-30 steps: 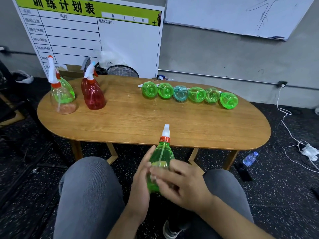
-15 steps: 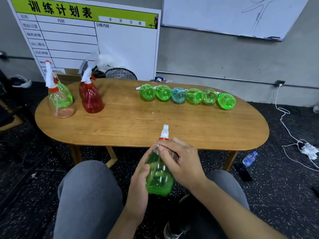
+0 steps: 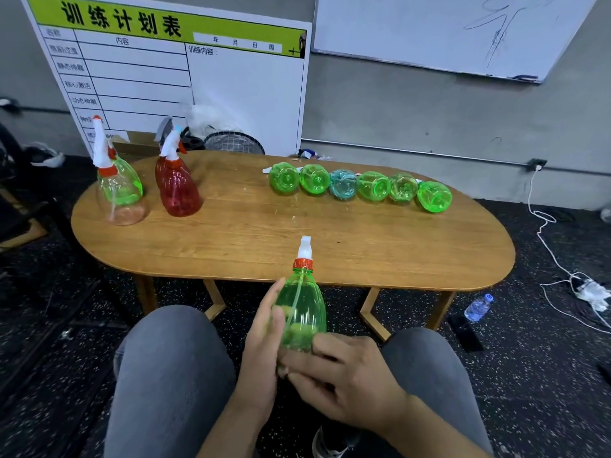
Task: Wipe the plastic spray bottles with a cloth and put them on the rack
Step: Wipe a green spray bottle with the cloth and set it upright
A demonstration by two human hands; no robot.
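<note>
Above my lap, between my knees, a green spray bottle (image 3: 299, 305) with an orange collar and white nozzle stands upright. My left hand (image 3: 261, 352) grips its left side, thumb on the front. Over the bottle's lower part lie the fairly straight fingers of my right hand (image 3: 347, 375), covering the base. No cloth shows plainly. Several green bottles and a blue one (image 3: 358, 186) lie in a row on the far right of the wooden table (image 3: 264, 233), bases towards me. No rack is in view.
Standing at the table's left end are a green and a clear bottle (image 3: 120, 190) and two red bottles (image 3: 177, 190). A small water bottle (image 3: 477, 307) and a white cable with a power strip (image 3: 591, 289) lie on the dark floor at right.
My right hand has slid down from the bottle's neck to its base, after having gone up from the middle. The bottle stays upright in my left hand.
</note>
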